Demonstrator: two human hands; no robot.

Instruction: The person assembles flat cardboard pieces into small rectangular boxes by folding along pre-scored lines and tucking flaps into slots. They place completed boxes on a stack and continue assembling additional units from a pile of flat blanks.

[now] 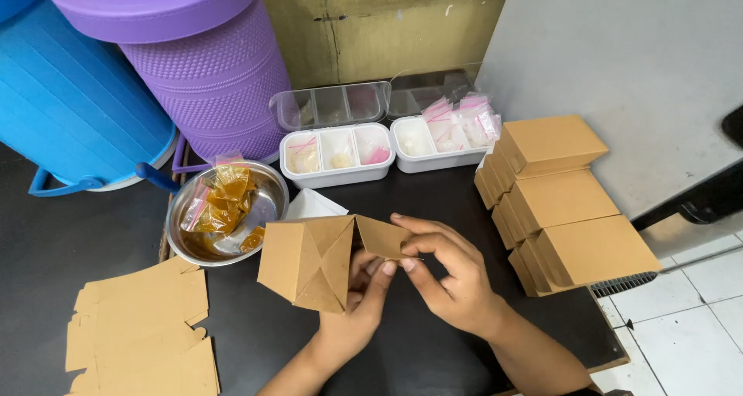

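— Where, the brown cardboard box (309,260), half folded?
— Centre of frame, above black table (433,342). Held from below by left hand (357,307), fingers closed on it. Flap pinched narrow by right hand (449,276).
— Around?
— Steel bowl of orange sachets (226,210) at left, stacked folded boxes (565,202) at right, flat blanks (139,326) lower left.

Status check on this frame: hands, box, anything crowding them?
Left hand under the half-folded brown box, right hand pinching its open flap. Steel bowl of sachets close on the left; nothing between the hands.
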